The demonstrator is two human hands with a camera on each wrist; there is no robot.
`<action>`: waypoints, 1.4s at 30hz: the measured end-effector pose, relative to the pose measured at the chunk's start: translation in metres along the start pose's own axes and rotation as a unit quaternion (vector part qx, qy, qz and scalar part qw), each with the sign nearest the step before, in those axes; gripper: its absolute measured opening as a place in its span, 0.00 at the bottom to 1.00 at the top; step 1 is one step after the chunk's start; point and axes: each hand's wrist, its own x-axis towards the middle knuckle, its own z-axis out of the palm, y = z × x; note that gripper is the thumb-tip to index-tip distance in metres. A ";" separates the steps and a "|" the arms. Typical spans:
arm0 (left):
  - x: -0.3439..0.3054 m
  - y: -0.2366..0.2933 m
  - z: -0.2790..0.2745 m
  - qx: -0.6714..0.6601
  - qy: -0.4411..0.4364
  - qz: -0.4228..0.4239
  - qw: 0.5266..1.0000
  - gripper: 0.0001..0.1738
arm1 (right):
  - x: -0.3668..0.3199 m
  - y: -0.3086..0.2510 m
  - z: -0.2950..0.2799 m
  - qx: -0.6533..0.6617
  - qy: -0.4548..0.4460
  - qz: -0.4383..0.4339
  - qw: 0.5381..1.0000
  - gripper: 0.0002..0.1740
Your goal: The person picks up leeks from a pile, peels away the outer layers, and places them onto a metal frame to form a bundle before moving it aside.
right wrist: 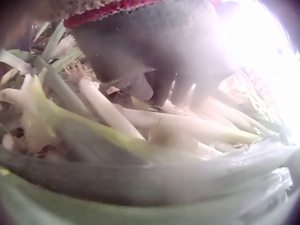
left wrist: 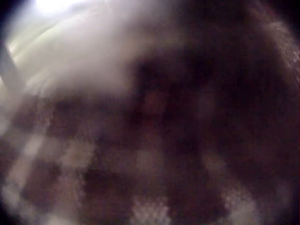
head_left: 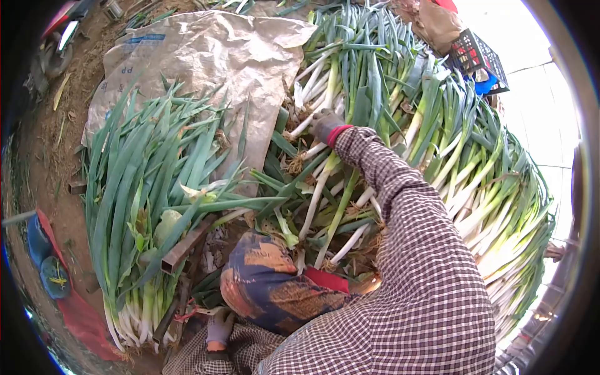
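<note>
My right hand [head_left: 327, 127], in a grey glove with a red cuff, reaches out over a pile of leeks [head_left: 375, 94]. Seen from the right wrist, the gloved hand [right wrist: 154, 51] points its fingers down, fairly straight, with the tips right at the white leek stalks [right wrist: 187, 125]. Low in the head view, my left hand [head_left: 220, 326] wears a pale glove and is beside the bent knee, near a thin pinkish strip [head_left: 199, 310]. Whether its fingers hold that strip I cannot tell. Blurred checked cloth [left wrist: 79, 159] fills the left wrist view.
A bundle of leeks [head_left: 150, 187] lies at left across a rusty metal frame [head_left: 187, 245]. Behind it spreads a pale woven sack [head_left: 212, 56]. More leeks [head_left: 487, 212] line the right side. A black crate [head_left: 478, 56] stands far right, and red cloth [head_left: 78, 319] lies at lower left.
</note>
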 end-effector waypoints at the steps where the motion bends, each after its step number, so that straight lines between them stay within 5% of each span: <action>1: 0.000 0.000 0.000 0.018 0.006 0.002 1.000 0.17 | 0.018 0.000 0.038 0.019 0.007 0.034 0.999 0.07; 3: 0.000 0.004 0.000 0.003 0.025 0.009 1.000 0.17 | 0.033 -0.008 0.043 0.217 0.028 0.242 0.945 0.10; 6: -0.003 -0.003 0.003 -0.020 0.042 0.012 0.999 0.18 | 0.034 -0.018 0.030 0.318 0.013 0.357 0.878 0.12; 8: -0.003 -0.006 0.004 -0.030 0.045 0.009 0.999 0.18 | 0.017 -0.012 -0.005 0.196 -0.024 0.245 0.949 0.11; 10: -0.005 -0.006 0.005 -0.037 0.037 -0.001 0.999 0.17 | -0.022 0.004 -0.045 -0.070 -0.077 -0.026 0.994 0.10; 14: -0.008 -0.017 0.017 -0.036 0.036 -0.010 0.999 0.17 | -0.055 0.015 -0.032 -0.066 -0.066 -0.029 0.995 0.09; 19: -0.005 -0.019 0.020 -0.034 0.003 -0.007 0.999 0.17 | 0.003 0.036 -0.028 -0.089 -0.036 0.110 0.989 0.19; 22: 0.001 -0.076 0.050 0.029 0.086 0.075 0.993 0.19 | 0.012 0.032 -0.056 -0.014 -0.035 0.071 0.997 0.19; 24: 0.008 -0.063 0.041 0.004 0.052 0.033 0.998 0.21 | 0.024 0.020 -0.073 -0.030 -0.158 0.011 0.987 0.26; 29: 0.006 -0.048 0.034 -0.011 0.030 0.014 0.999 0.23 | 0.023 -0.013 -0.073 0.041 -0.129 0.055 0.989 0.24; 32: -0.003 -0.059 0.037 -0.003 0.080 0.041 0.996 0.22 | -0.005 -0.009 -0.066 0.001 -0.036 0.004 0.999 0.20; 33: -0.006 -0.059 0.036 -0.001 0.083 0.031 0.996 0.21 | -0.016 -0.002 -0.035 0.044 0.113 -0.028 0.992 0.17; 37: -0.017 -0.039 0.024 0.005 0.045 -0.034 0.998 0.19 | -0.119 -0.024 -0.079 0.026 0.176 -0.112 0.978 0.12; 42: -0.038 -0.020 0.020 -0.060 0.142 0.082 0.985 0.18 | -0.204 -0.067 -0.111 0.087 0.268 -0.164 0.945 0.18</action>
